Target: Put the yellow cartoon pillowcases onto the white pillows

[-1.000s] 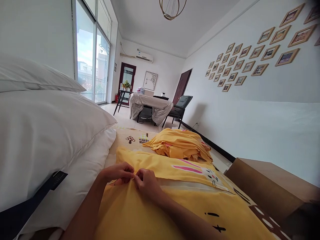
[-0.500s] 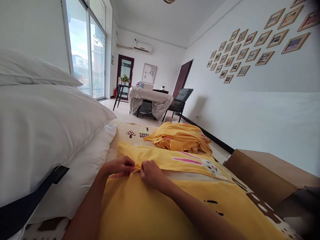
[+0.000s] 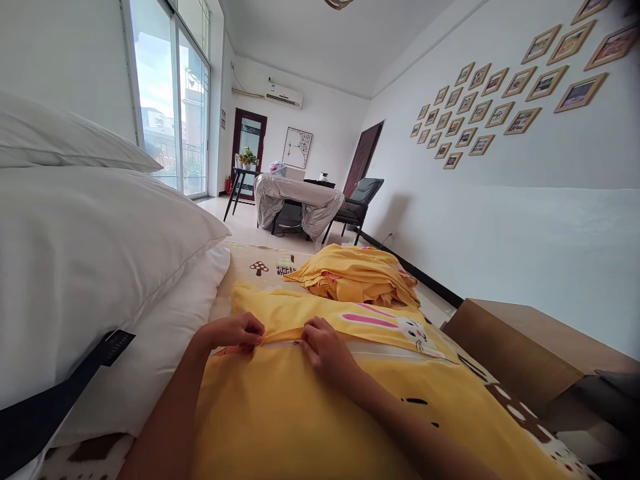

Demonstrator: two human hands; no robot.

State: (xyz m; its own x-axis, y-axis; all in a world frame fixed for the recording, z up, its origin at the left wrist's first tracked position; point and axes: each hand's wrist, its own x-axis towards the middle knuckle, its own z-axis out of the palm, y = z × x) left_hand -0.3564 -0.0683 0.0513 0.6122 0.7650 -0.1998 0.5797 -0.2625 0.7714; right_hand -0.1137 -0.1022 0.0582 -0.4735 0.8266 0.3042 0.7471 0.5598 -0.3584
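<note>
- Just changed: R hand (image 3: pixel 324 348) has slid right, away from L hand (image 3: pixel 239 332); they were almost touching 1 s ago, now a clear gap btwn.
- Meaning, prob.: more of the yellow seam edge (image 3: pixel 283 335) is spread; a small metal bit, looks like a zip pull (image 3: pixel 296 343), now shows by R fingertips.
- L hand: fingers curled, thumb in, pinching the seam edge's left part. R hand: half-curled, thumb & fingertips apparently pinching same edge; exact grip partly hidden.
- Yellow cover (image 3: pixel 260 407): flat-ish on the bed (image 3: pixel 244 260), nearest the person, under both forearms; rabbit-print panel (image 3: pixel 295 313) just beyond. Can't tell if 1 pc.
- Count: 2 hands, 1 zip pull visible, 1 rabbit face, 1 heap of yellow fabric (image 3: pixel 360 273) behind panel, approx. 3 white pillows (image 3: pixel 100 227) stacked at left, 1 cardboard box (image 3: pixel 530 340) at right, 1 black chair (image 3: pixel 364 197) in bkgd.
</note>
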